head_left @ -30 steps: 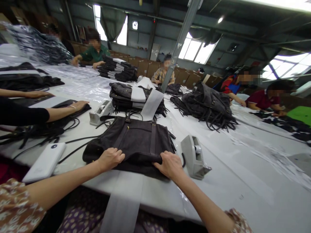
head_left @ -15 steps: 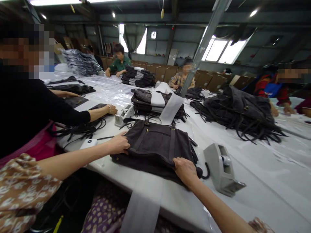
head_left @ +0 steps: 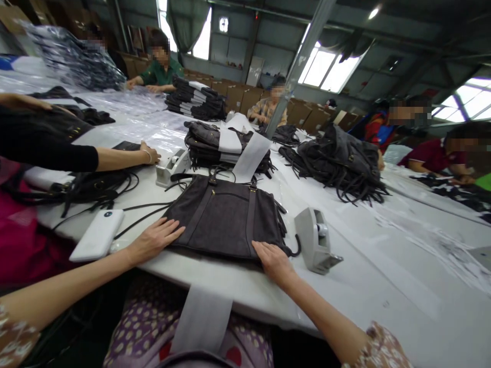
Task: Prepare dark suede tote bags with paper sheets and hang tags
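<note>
A dark grey, rectangular soft-fabric bag (head_left: 226, 220) lies flat along the near edge of the white table (head_left: 368, 286). The left hand (head_left: 155, 240) reaches palm down over the bag's near left corner, fingers extended and lightly spread; the right hand (head_left: 274, 261) rests on its near right side, fingers uncurled. Both forearms angle inward. Just right stands a light-grey tape dispenser (head_left: 310, 243).

1. No lettering, brand or number can be read on the dark bag (head_left: 226, 220).
2. The white device (head_left: 95, 237) bears a dark round mark (head_left: 108, 214), too small to read.
3. Nothing else is legible.
</note>
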`<state>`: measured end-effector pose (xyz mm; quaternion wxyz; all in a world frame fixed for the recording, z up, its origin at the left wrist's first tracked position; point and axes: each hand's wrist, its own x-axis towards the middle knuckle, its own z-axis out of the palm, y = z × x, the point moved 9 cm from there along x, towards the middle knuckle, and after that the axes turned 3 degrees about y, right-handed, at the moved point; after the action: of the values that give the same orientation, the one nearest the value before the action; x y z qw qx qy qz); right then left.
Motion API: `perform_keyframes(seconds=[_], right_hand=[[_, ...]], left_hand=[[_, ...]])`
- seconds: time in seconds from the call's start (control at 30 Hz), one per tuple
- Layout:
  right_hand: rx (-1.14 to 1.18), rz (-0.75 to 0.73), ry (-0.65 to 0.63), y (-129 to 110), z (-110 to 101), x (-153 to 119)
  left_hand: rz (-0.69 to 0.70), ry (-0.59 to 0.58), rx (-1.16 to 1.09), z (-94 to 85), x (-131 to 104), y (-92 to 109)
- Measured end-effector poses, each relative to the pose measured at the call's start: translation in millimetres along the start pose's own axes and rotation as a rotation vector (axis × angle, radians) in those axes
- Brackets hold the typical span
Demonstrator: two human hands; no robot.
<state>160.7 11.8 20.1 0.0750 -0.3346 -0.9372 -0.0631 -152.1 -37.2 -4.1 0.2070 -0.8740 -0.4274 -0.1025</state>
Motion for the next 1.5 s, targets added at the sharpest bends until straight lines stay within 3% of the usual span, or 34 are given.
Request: perform_keyframes(seconds=[0.13,0.23,0.5,0.67,0.8,0.9,1.07,1.17,1.3,1.43,1.5], right_hand=[[0.265,0.144,-0.404,33.3,-5.6,2.9],[0.331,0.221,-0.514,47.0,-14.5,2.7],[0.360,0.409,-0.341,51.2,-19.3,-8.3],[0.063,0.445,-0.295,56.9,-32.1,-1.1],[-0.070,0.294,-0.314,53.9,-30.1,-2.5],[-0.165,0.152,-0.198,45.9,-20.6,-12.4],[-0.213,0.103,-0.067,41.2,-2.1,-33.8],[-0.174,-0.013,-0.099,29.7,-6.1,-42.0],[-0.124,-0.047,-0.098,13.4,-26.5,-49.5],[-0.050,-0.067,-0.132,-5.9,-38.1,-22.3],[-0.032,0.052,-0.206,-2.5,-38.0,8.9]], left_hand=[[0.002,-0.084,-0.027,-3.6,2.7,2.6],[-0.007,-0.112,-0.037,-0.2,3.2,1.5],[-0.020,-0.151,-0.100,9.1,1.0,-3.0],[-0.048,-0.166,-0.181,12.2,3.4,-8.5],[-0.037,-0.179,-0.217,13.7,1.4,-11.3],[-0.018,-0.199,-0.184,16.5,-1.0,-12.0],[0.010,-0.214,-0.134,19.5,-3.3,-9.1],[-0.007,-0.197,-0.148,14.8,-2.0,-7.4],[-0.017,-0.142,-0.169,2.9,1.7,-2.2],[-0.019,-0.121,-0.151,-3.0,5.0,1.4],[-0.035,-0.124,-0.157,-4.1,6.5,1.2]])
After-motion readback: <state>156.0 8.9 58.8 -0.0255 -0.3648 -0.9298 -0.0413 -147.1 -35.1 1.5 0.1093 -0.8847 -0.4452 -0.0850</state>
